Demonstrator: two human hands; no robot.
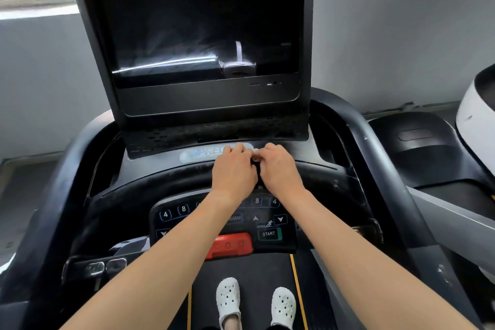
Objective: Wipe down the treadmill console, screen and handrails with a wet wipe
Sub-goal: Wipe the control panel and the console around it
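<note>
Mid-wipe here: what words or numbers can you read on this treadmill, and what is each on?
"START": green-edged button.
"SPEED": small label just above it.
"4", "8": left keys.
"8", "4": right keys.
"PRE": silver badge, rest hidden by left hand.
"OGRAM": key, start hidden by left forearm.
Red bar: letters too blurred to read.

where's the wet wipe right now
Head view, centre: the wet wipe is pinched between left hand and right hand, above the console just below the screen.
</note>
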